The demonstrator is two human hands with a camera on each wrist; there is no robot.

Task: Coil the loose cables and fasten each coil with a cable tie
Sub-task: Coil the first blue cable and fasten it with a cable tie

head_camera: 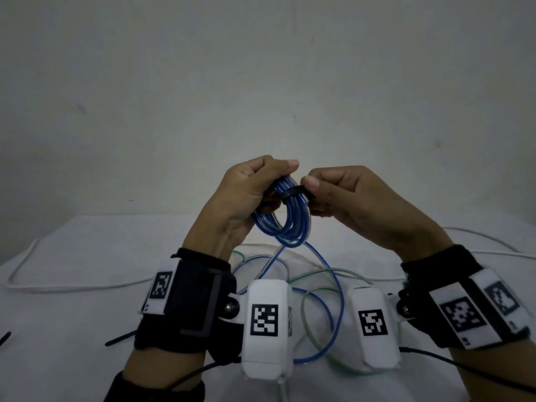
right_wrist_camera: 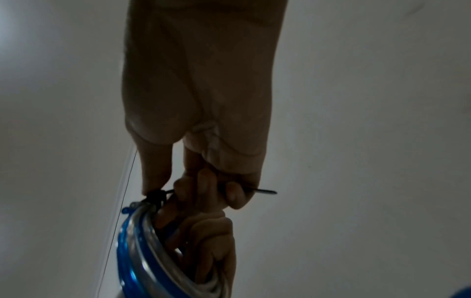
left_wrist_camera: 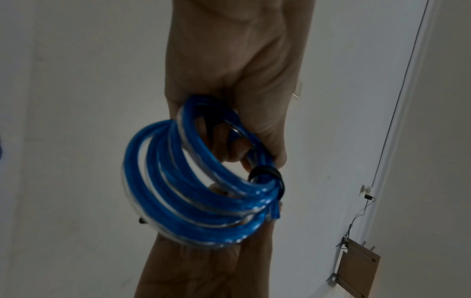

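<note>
A coil of blue and clear cable [head_camera: 290, 221] is raised above the table between both hands. My left hand [head_camera: 255, 187] grips the coil's upper left side, fingers curled through it. A black cable tie [head_camera: 294, 192] wraps the top of the coil. My right hand [head_camera: 333, 192] pinches the tie beside the coil. In the left wrist view the blue coil [left_wrist_camera: 193, 191] hangs below the fingers with the black tie [left_wrist_camera: 267, 173] looped round its strands. In the right wrist view the tie's head [right_wrist_camera: 155, 196] sits on the coil [right_wrist_camera: 137, 252] and its tail [right_wrist_camera: 265, 191] sticks out past the curled fingers.
Loose blue and green cables [head_camera: 319, 303] lie tangled on the white table [head_camera: 72, 314] under the hands. A white cable [head_camera: 58, 285] runs along the left and back. Black cable ties [head_camera: 119, 339] lie at the near left edge. A pale wall stands behind.
</note>
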